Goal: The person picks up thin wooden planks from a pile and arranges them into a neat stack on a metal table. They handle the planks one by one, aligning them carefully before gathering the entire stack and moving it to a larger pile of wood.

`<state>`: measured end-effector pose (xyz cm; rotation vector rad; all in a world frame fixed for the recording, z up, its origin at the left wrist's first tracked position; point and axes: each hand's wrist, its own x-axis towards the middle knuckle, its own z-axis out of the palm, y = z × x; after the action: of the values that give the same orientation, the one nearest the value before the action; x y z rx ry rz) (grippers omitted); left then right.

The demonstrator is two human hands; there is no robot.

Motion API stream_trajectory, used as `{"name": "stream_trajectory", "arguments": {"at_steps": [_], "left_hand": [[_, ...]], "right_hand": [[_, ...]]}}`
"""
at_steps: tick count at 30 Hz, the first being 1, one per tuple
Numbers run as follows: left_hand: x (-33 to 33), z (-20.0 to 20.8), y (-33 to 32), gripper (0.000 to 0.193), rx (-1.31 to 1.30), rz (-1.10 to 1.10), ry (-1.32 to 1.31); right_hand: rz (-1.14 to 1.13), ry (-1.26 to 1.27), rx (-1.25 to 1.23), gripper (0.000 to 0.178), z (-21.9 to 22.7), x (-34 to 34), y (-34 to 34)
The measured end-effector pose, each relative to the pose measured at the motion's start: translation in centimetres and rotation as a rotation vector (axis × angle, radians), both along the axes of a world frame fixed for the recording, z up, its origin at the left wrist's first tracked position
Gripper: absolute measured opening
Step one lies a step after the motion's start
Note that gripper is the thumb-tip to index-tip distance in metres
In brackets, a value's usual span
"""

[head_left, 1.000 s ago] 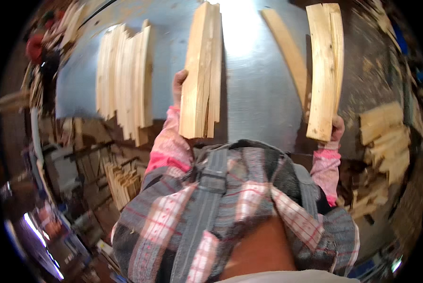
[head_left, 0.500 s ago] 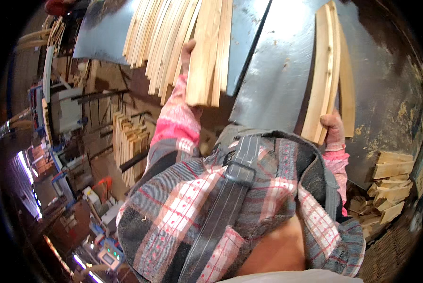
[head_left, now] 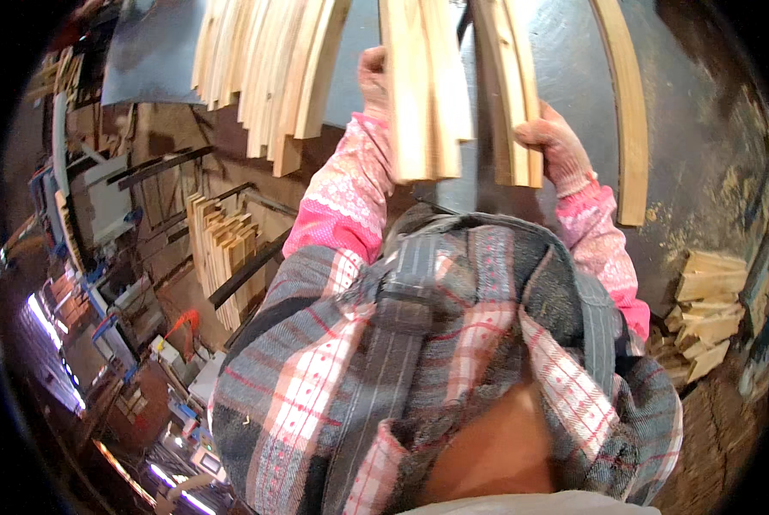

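Observation:
Several long pale wooden strips (head_left: pixel 419 103) stand side by side in front of me, with my left hand (head_left: pixel 373 79) closed on their left side. Its fingertips are partly hidden behind the wood. To the right, my right hand (head_left: pixel 563 148) grips a smaller pair of wooden strips (head_left: pixel 513 112), thumb on the near face. A narrow gap separates the two bundles. Left of my left hand, a row of similar strips (head_left: pixel 264 86) rests on the metal table (head_left: pixel 148 60), their ends stepped.
One wooden strip (head_left: pixel 629 129) lies alone on the metal surface at the right. Short wood offcuts (head_left: pixel 706 292) are heaped at the far right. A stack of boards (head_left: pixel 221 249) stands lower left beside dark metal bars (head_left: pixel 251 270).
My right hand has carried its strips leftward, leaving one strip behind on the right. My left hand has moved its bundle right, away from the row, so the bundles are now closer together.

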<state>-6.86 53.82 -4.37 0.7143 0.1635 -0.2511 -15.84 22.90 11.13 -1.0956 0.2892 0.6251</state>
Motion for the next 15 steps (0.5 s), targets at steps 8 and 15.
{"name": "stream_trajectory", "arguments": {"at_steps": [8, 15], "left_hand": [[-3.5, 7.1, -9.6, 0.039, 0.007, -0.006, 0.427], [-3.6, 10.7, -9.9, 0.046, 0.285, -0.244, 0.224]], "right_hand": [[0.087, -0.086, -0.209, 0.084, -0.1, 0.2, -0.5], [0.291, -0.171, -0.566, 0.061, -1.1, 4.1, -1.0]]}}
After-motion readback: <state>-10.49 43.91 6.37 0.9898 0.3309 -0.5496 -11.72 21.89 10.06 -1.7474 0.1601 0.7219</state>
